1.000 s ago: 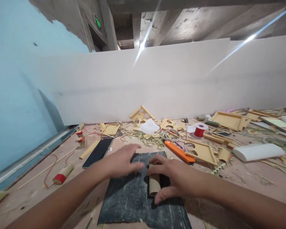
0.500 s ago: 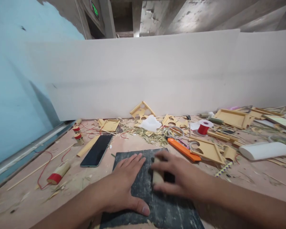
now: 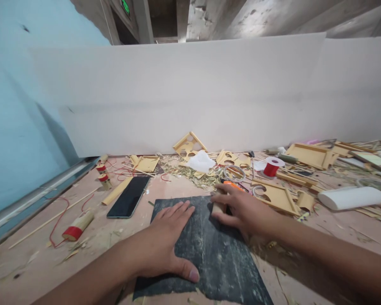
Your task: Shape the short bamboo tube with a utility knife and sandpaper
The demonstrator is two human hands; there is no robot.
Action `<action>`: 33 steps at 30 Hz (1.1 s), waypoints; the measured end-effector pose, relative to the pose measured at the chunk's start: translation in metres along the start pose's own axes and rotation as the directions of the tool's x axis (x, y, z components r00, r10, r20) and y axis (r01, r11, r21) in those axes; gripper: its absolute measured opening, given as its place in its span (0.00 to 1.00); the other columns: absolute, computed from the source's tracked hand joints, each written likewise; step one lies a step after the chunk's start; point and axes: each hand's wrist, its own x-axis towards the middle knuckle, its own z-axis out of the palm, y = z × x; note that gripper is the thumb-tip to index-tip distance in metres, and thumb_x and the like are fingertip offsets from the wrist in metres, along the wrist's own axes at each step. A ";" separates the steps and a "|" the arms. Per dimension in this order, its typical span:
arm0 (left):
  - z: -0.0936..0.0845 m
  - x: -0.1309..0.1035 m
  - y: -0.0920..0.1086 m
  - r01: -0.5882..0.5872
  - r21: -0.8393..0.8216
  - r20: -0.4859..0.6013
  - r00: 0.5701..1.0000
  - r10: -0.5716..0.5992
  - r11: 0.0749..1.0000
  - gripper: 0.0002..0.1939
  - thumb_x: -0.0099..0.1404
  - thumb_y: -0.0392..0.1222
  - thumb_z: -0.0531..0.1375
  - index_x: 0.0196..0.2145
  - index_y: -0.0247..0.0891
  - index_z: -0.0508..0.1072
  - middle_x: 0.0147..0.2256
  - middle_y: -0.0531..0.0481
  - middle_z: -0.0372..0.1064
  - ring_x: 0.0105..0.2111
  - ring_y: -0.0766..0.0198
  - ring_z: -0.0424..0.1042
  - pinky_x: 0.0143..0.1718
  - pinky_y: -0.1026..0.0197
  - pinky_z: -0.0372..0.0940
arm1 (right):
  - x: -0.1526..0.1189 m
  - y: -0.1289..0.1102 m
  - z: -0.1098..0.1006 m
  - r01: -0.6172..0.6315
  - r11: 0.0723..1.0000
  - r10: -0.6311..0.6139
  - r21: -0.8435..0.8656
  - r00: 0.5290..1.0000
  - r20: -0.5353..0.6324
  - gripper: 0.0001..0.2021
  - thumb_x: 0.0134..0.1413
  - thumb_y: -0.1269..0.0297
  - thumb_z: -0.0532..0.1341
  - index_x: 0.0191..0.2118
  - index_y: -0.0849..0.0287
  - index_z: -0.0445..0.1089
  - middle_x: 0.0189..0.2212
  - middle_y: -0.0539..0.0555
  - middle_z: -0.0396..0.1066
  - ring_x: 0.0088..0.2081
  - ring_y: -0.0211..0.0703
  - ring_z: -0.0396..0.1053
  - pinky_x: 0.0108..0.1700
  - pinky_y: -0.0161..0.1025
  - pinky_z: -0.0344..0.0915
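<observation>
A dark, worn sheet of sandpaper [image 3: 222, 262] lies flat on the table in front of me. My left hand [image 3: 167, 241] presses on its left part, palm down, fingers stretched out and thumb apart. Over the sheet's upper right edge, my right hand [image 3: 246, 209] is closed around a short bamboo piece [image 3: 219, 207], which lies against the sandpaper. Part of the piece is hidden beneath the fingers. Just beyond this hand, an orange utility knife [image 3: 233, 185] is mostly covered by it.
Left of the sheet lie a phone [image 3: 129, 198] and a bamboo tube with a red band [image 3: 78, 226] and red cord. Bamboo shavings [image 3: 193, 178] spread behind. To the right are a red ribbon spool [image 3: 271, 168], wooden frame pieces [image 3: 277, 197] and a white roll [image 3: 352, 198].
My right hand has slid the bamboo piece forward and slightly right across the sandpaper, now covering most of the orange knife. My left hand stays in place on the sheet.
</observation>
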 end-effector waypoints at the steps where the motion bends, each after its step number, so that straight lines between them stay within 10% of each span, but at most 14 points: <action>1: 0.000 0.000 0.000 -0.002 0.001 0.004 1.000 0.002 1.000 0.69 0.52 0.73 0.70 0.76 0.38 0.43 0.75 0.36 0.30 0.74 0.36 0.31 0.71 0.33 0.39 | -0.001 -0.001 0.001 0.052 0.999 -0.052 0.007 0.998 0.023 0.17 0.63 0.55 0.64 0.53 0.57 0.79 0.63 0.67 0.66 0.58 0.61 0.71 0.59 0.56 0.69; 4: 0.000 0.000 0.000 0.007 0.010 0.021 1.000 -0.007 1.000 0.69 0.52 0.72 0.70 0.76 0.37 0.41 0.75 0.36 0.29 0.74 0.37 0.31 0.72 0.35 0.38 | -0.001 -0.001 0.002 0.214 0.974 -0.222 0.081 0.970 0.102 0.16 0.61 0.55 0.66 0.51 0.55 0.79 0.62 0.62 0.69 0.61 0.58 0.68 0.63 0.51 0.65; 8: 0.001 0.001 -0.001 0.014 -0.018 -0.007 1.000 -0.015 1.000 0.69 0.50 0.72 0.71 0.76 0.40 0.43 0.76 0.37 0.30 0.74 0.35 0.31 0.72 0.33 0.40 | 0.000 0.004 0.002 0.020 1.000 -0.020 0.017 1.000 -0.022 0.26 0.60 0.56 0.67 0.62 0.58 0.70 0.64 0.66 0.65 0.61 0.61 0.68 0.62 0.57 0.65; 11: 0.002 0.000 -0.003 -0.012 -0.028 -0.012 1.000 0.012 1.000 0.68 0.51 0.73 0.70 0.76 0.40 0.43 0.76 0.37 0.31 0.74 0.34 0.32 0.71 0.33 0.39 | -0.001 0.002 0.003 0.117 0.989 -0.121 0.096 0.992 0.040 0.34 0.56 0.57 0.69 0.67 0.54 0.64 0.66 0.63 0.63 0.63 0.58 0.66 0.64 0.52 0.64; 26: 0.002 -0.001 -0.004 -0.046 -0.011 -0.015 0.999 0.046 0.999 0.67 0.53 0.74 0.69 0.76 0.43 0.42 0.76 0.36 0.30 0.74 0.36 0.32 0.71 0.33 0.39 | -0.001 -0.003 0.003 0.005 1.000 -0.004 0.018 1.000 -0.017 0.19 0.58 0.57 0.68 0.53 0.57 0.71 0.59 0.64 0.69 0.55 0.58 0.71 0.58 0.53 0.68; 30: 0.001 0.000 -0.003 -0.037 -0.024 -0.008 0.999 0.037 0.999 0.69 0.52 0.73 0.70 0.76 0.40 0.42 0.75 0.35 0.29 0.74 0.35 0.31 0.71 0.32 0.38 | -0.002 -0.001 0.007 0.198 0.969 -0.210 0.145 0.975 0.071 0.21 0.56 0.57 0.70 0.54 0.55 0.71 0.61 0.60 0.68 0.59 0.53 0.69 0.60 0.46 0.67; 33: -0.001 0.000 0.000 -0.013 0.004 0.020 1.000 0.013 1.000 0.69 0.53 0.71 0.71 0.76 0.36 0.41 0.75 0.36 0.28 0.74 0.38 0.29 0.72 0.35 0.37 | 0.005 0.012 0.004 0.068 0.996 -0.067 0.054 0.998 -0.008 0.16 0.58 0.60 0.68 0.50 0.56 0.71 0.58 0.61 0.70 0.56 0.55 0.71 0.58 0.50 0.68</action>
